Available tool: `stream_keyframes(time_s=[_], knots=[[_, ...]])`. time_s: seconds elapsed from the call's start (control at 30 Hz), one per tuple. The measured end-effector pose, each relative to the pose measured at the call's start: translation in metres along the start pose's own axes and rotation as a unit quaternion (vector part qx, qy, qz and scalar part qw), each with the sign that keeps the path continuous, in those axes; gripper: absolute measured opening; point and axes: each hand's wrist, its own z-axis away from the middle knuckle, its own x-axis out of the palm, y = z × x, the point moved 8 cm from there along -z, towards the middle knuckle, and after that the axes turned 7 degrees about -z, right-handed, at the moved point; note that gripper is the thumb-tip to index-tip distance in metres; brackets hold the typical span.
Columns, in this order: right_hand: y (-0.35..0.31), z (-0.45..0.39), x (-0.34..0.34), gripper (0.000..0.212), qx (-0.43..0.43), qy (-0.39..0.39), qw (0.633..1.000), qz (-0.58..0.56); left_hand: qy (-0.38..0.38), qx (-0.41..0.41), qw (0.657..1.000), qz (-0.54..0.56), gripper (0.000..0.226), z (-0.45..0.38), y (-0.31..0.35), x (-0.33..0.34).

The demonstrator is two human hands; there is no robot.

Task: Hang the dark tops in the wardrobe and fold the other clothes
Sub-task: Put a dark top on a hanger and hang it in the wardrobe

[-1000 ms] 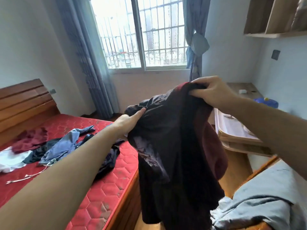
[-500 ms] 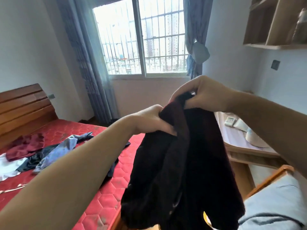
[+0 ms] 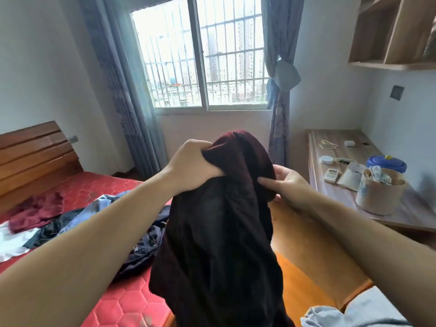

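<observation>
A dark maroon top (image 3: 219, 237) hangs in the air in front of me, bunched at its upper end. My left hand (image 3: 195, 164) grips the bunched cloth at the top left in a fist. My right hand (image 3: 286, 185) pinches the top's right edge between thumb and fingers. On the red mattress (image 3: 132, 300) to the left lie other clothes: a maroon garment (image 3: 37, 211), a white one (image 3: 11, 241), a light blue one (image 3: 101, 204) and a dark navy one (image 3: 144, 249). No wardrobe is in view.
A wooden desk (image 3: 325, 185) stands at the right with a round box (image 3: 379, 192), a blue lidded container (image 3: 387, 162) and small items. Wall shelves (image 3: 391, 36) hang above it. A light grey garment (image 3: 354, 312) lies at the lower right. A barred window (image 3: 203, 57) is ahead.
My left hand rose and closed into a fist on the top's upper left. My right hand dropped lower and now pinches the right edge. The view tilted down toward the desk.
</observation>
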Motion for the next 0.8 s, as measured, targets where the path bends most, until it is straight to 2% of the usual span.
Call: stream_keyframes(time_s=[0.07, 0.17, 0.23, 0.33, 0.4, 0.47, 0.5, 0.53, 0.6, 0.67, 0.73, 0.8], knots=[[-0.023, -0.012, -0.003, 0.015, -0.024, -0.008, 1.000, 0.013, 0.036, -0.010, 0.997, -0.074, 0.021, 0.012, -0.022, -0.021], [-0.067, -0.027, 0.017, 0.017, -0.044, -0.025, 0.998, 0.025, 0.050, -0.079, 0.984, -0.152, 0.027, 0.032, -0.056, -0.035], [-0.099, -0.034, 0.045, 0.020, -0.065, -0.051, 0.995, 0.063, 0.020, -0.106, 0.981, -0.162, 0.039, 0.043, -0.075, -0.031], [-0.135, -0.044, 0.079, 0.019, -0.091, -0.047, 0.994, 0.038, -0.104, -0.108, 0.988, -0.016, 0.058, 0.058, -0.091, -0.014], [-0.151, -0.047, 0.099, 0.012, -0.082, -0.037, 0.996, -0.025, -0.207, -0.107, 0.968, 0.091, 0.060, 0.067, -0.090, -0.007], [-0.165, -0.049, 0.121, 0.007, -0.072, -0.053, 0.993, -0.076, -0.300, -0.089, 0.942, 0.118, 0.072, 0.074, -0.082, -0.008], [-0.171, -0.053, 0.129, 0.012, -0.072, -0.065, 0.991, -0.092, -0.324, -0.075, 0.933, 0.140, 0.079, 0.075, -0.078, -0.012], [-0.179, -0.057, 0.137, 0.019, -0.071, -0.076, 0.989, -0.102, -0.325, -0.068, 0.925, 0.187, 0.081, 0.073, -0.076, -0.018], [-0.195, -0.060, 0.151, 0.028, -0.089, -0.104, 0.986, -0.092, -0.277, -0.069, 0.916, 0.280, 0.072, 0.063, -0.079, -0.033], [-0.206, -0.060, 0.160, 0.029, -0.106, -0.128, 0.984, -0.071, -0.235, -0.077, 0.932, 0.264, 0.057, 0.056, -0.082, -0.044], [-0.213, -0.061, 0.160, 0.040, -0.135, -0.094, 0.986, -0.025, -0.176, -0.077, 0.952, 0.237, 0.039, 0.049, -0.089, -0.056], [-0.213, -0.064, 0.151, 0.049, -0.157, -0.038, 0.986, 0.035, -0.064, -0.073, 0.963, 0.252, 0.028, 0.042, -0.098, -0.079]])
